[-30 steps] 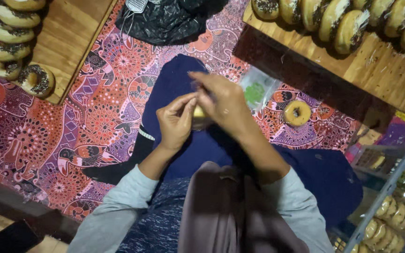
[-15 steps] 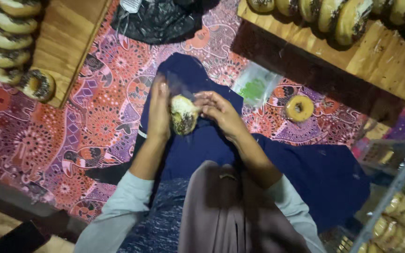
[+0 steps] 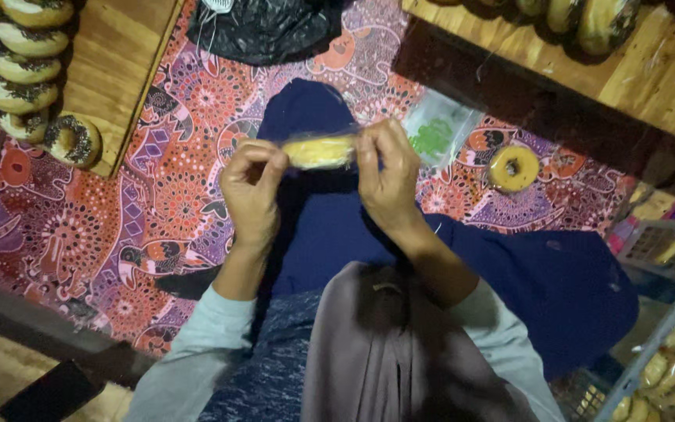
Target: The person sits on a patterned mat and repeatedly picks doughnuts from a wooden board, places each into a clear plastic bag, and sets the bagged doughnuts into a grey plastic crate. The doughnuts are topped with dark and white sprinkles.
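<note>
Above the dark blue lap, a yellow doughnut in clear wrap (image 3: pixel 319 151) is held edge-on between both hands, its long axis running left to right. It is pinched at one end by the left hand (image 3: pixel 253 187) and at the other by the right hand (image 3: pixel 388 172), equally near. An unwrapped yellow doughnut (image 3: pixel 513 167) lies apart on the patterned cloth (image 3: pixel 80 234).
</note>
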